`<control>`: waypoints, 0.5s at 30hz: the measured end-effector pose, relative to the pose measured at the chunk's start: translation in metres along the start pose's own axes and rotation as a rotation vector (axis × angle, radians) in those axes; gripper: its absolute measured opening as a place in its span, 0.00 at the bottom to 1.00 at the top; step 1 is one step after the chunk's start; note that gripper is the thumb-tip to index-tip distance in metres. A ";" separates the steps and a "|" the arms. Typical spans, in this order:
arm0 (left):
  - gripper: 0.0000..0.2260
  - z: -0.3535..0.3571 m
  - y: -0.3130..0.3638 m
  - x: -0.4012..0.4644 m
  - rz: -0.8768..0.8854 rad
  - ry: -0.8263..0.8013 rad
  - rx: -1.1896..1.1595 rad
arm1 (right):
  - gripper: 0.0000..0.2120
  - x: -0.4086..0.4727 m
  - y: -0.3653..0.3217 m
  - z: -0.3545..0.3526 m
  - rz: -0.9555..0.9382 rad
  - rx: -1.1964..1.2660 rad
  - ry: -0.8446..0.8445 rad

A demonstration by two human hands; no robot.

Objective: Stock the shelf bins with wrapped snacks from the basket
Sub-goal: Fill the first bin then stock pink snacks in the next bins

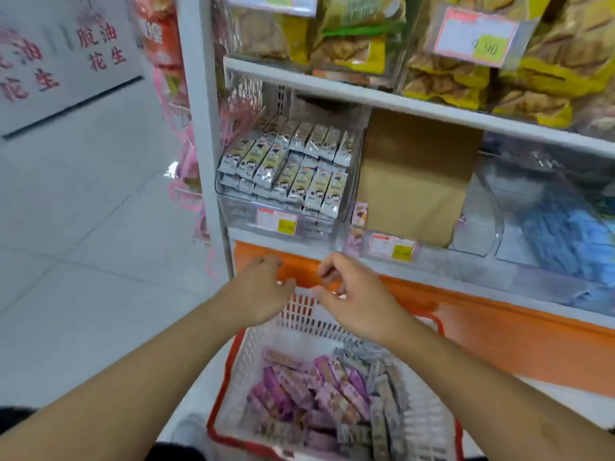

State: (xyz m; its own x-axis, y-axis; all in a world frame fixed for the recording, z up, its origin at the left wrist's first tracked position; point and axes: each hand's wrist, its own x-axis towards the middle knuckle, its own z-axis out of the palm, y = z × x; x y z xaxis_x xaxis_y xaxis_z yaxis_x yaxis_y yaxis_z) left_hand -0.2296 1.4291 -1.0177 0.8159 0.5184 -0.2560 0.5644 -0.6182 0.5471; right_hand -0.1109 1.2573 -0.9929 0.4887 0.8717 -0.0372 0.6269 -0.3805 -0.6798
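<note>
White basket (299, 314) | two hands (263, 291) (352, 297) above (empty) | three bins (233, 207)

snacks (319, 390) in basket (299, 314), below shelf bins (286, 224)

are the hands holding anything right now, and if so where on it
Nothing is clearly held. The left hand and right hand hover with loosely curled fingers over the far rim of the basket; no wrapped snack shows in either.
</note>
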 end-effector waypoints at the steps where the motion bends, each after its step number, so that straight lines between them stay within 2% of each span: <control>1: 0.24 0.016 -0.008 0.001 -0.032 -0.040 0.010 | 0.06 -0.009 0.016 0.014 0.036 -0.007 -0.058; 6: 0.41 0.092 -0.057 -0.009 -0.256 -0.168 -0.001 | 0.10 -0.042 0.083 0.094 0.171 -0.164 -0.441; 10: 0.46 0.128 -0.073 -0.017 -0.254 -0.112 0.074 | 0.14 -0.056 0.115 0.140 0.199 -0.175 -0.640; 13: 0.46 0.135 -0.069 -0.015 -0.281 -0.058 0.108 | 0.21 -0.057 0.123 0.166 0.218 -0.162 -0.709; 15: 0.47 0.136 -0.068 -0.012 -0.299 -0.058 0.106 | 0.19 -0.055 0.125 0.185 0.228 -0.119 -0.719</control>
State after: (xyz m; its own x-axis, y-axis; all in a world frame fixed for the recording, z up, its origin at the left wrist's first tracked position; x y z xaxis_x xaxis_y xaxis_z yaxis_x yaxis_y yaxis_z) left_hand -0.2610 1.3846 -1.1605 0.6158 0.6540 -0.4394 0.7878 -0.5029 0.3555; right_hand -0.1716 1.2191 -1.2108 0.1239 0.7387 -0.6625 0.6391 -0.5701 -0.5162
